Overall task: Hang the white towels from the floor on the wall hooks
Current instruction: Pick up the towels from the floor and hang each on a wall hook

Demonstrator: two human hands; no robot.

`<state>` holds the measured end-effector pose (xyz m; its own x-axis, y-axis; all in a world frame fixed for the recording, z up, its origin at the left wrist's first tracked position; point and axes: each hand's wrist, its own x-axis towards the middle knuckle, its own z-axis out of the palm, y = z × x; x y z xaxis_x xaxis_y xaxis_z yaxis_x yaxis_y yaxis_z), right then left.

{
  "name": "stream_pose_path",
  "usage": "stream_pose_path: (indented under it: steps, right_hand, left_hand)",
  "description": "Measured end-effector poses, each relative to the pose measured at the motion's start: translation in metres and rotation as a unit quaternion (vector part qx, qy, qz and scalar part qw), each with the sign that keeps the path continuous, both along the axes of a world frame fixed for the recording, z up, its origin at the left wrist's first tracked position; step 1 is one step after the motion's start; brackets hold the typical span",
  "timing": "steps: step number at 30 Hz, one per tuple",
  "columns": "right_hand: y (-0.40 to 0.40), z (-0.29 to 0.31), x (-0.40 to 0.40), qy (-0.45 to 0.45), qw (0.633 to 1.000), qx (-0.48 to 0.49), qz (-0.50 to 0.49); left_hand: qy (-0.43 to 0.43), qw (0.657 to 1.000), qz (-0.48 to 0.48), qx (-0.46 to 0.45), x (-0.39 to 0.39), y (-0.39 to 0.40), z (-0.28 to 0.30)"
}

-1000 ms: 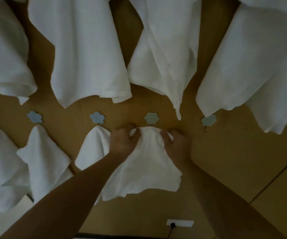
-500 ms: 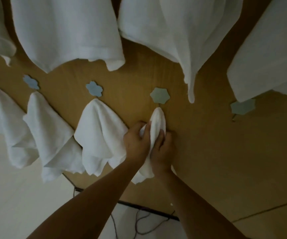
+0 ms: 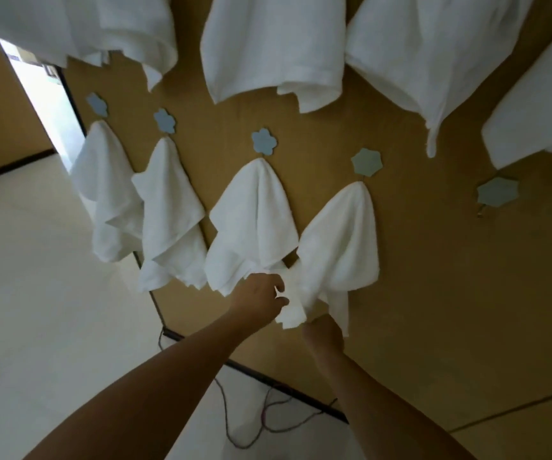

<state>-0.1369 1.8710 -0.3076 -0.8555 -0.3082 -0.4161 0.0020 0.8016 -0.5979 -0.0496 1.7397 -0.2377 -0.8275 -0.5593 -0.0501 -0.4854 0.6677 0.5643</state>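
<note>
Head view, wall w/ two rows of towels.

1. Lower row: four small white towels on flower-shaped hooks. The 4th towel [image 3: 341,240] hangs from the green-grey hook [image 3: 366,162], peak at the hook, body draped down the brown wall panel [image 3: 433,293].
2. L hand [image 3: 261,295]: grip clamped on the towel's lower left corner, fingers curled round the cloth.
3. R hand [image 3: 323,333]: at the towel's bottom hem, just under the hanging tail. Grip state: cannot tell; fingers hidden behind the hand and the cloth.
4. Neighbouring towel [image 3: 251,227] hangs from the blue hook [image 3: 264,141], its lower edge touching the L hand area.
5. Next hook to the right [image 3: 496,194] carries no towel.
6. Upper row: larger white towels [image 3: 268,44] hang above, partly cut by the frame top.
7. Pale floor [image 3: 35,327] at left; cables [image 3: 234,426] lie by the wall base.
</note>
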Motion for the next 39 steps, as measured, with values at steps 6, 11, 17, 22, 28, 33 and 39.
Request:
stream_pose_path:
  steps: [6,11,17,22,28,33,39]
  right_hand:
    - [-0.042,0.014,0.121,0.046,0.982,0.01,0.184]
    - [-0.09,0.028,0.246,0.083,0.948,-0.044,0.305]
    - [-0.152,0.03,0.402,0.105,0.887,-0.051,0.447]
    - [-0.194,0.03,0.536,0.1,0.813,-0.059,0.57]
    - [-0.234,0.025,0.704,0.086,0.692,-0.08,0.712]
    - [-0.243,0.018,0.861,0.047,0.573,-0.089,0.813]
    - [-0.24,0.018,1.038,0.017,0.428,-0.092,0.899]
  left_hand:
    - [0.016,0.998,0.068,0.001,0.137,-0.028,-0.006]
    - [-0.006,0.988,0.151,-0.025,0.282,-0.057,-0.006]
    - [-0.03,0.953,0.301,-0.03,0.475,-0.082,-0.006]
    - [-0.047,0.897,0.439,-0.018,0.638,-0.082,-0.012]
    - [-0.056,0.796,0.602,0.006,0.81,-0.042,-0.022]
    - [-0.066,0.692,0.719,0.021,0.937,0.007,-0.025]
    - [-0.079,0.561,0.823,0.044,1.063,0.055,-0.019]
